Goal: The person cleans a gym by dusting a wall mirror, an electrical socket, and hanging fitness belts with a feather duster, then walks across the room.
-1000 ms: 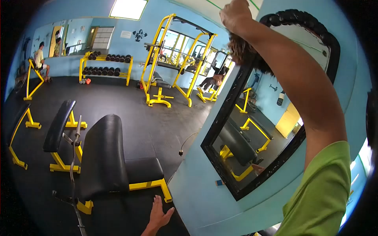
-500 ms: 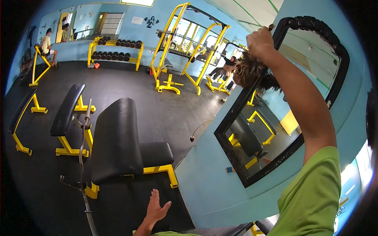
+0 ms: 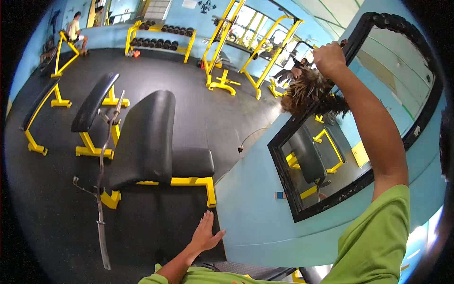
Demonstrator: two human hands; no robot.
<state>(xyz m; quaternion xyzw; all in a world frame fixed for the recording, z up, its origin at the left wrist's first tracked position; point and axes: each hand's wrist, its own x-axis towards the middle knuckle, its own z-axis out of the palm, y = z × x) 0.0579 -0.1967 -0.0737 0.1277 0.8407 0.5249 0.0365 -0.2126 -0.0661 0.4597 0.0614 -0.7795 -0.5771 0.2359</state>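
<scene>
Lower along the black frame [image 3: 280, 168] of the mirror [image 3: 347, 139] had come the brown feather duster [image 3: 307, 90], together with the right hand [image 3: 329, 59] of the person in green [image 3: 378, 232], compared with one second before. Taking this person's view as a clock face, the duster was at two o'clock, hanging in front of the frame's long left side. From where I stood, I could not tell whether it pressed on the frame or only hung close to it. The right hand was closed around the handle [image 3: 344, 42], whose small end showed just above the fist, and the arm was raised, crossing before the mirror. Between six and seven o'clock, the left hand [image 3: 205, 234] was held open, the fingers straight and the thumb standing apart.

The mirror hung on the light blue wall [image 3: 255, 203], between two and three o'clock, and a reflected bench [image 3: 306, 154] showed inside it. A small blue object [image 3: 280, 195] was on the wall between four and five o'clock, near the lowest corner of the frame. At nine o'clock stood a black padded bench [image 3: 144, 137] with yellow legs, and at eight o'clock a curved metal bar [image 3: 100, 203] was just beside it. Farther away, a yellow rack [image 3: 189, 45] with dumbbells [image 3: 153, 44] stood at eleven o'clock, and another person [image 3: 74, 31] sat at ten o'clock.
</scene>
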